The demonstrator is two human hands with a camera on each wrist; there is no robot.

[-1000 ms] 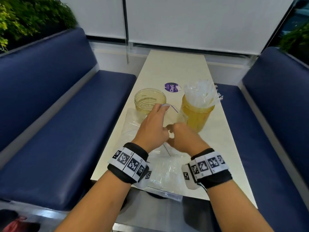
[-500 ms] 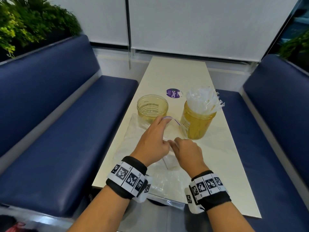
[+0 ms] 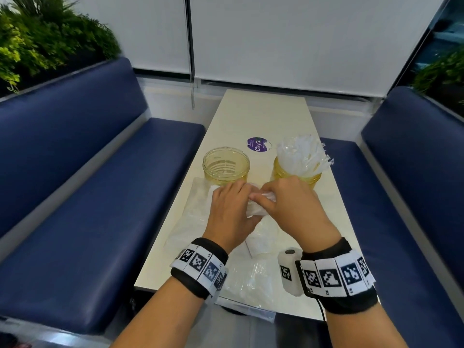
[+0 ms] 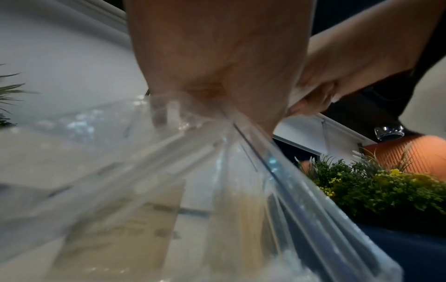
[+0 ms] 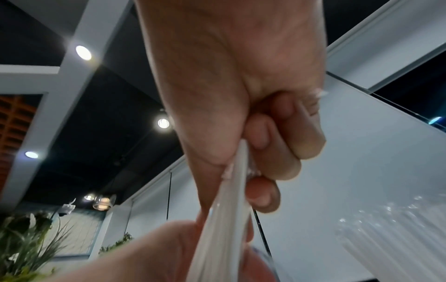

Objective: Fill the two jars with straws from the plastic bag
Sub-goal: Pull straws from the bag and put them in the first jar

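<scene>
Two yellowish clear jars stand mid-table: the left jar (image 3: 226,167) is empty, the right jar (image 3: 296,175) is packed with white wrapped straws (image 3: 303,154). A clear plastic bag (image 3: 198,209) lies flat in front of them, reaching the near table edge. My left hand (image 3: 233,204) grips the bag near its mouth; in the left wrist view the bag (image 4: 169,190) fans out from the curled left hand (image 4: 217,76). My right hand (image 3: 283,199) is curled round a bundle of white straws (image 3: 258,209) just beside the left hand; the right wrist view shows my right hand (image 5: 265,143) wrapped round the straws (image 5: 224,219).
A purple round sticker (image 3: 257,144) sits behind the jars. The narrow cream table (image 3: 261,114) runs away to a white wall with a blind cord (image 3: 192,79). Blue padded benches (image 3: 100,184) flank both sides. Plants (image 3: 37,38) stand behind the left bench.
My right hand has moved forward and up and now grips a bundle of straws. My left hand's fingers, stretched toward the bag's mouth before, have curled onto the bag.
</scene>
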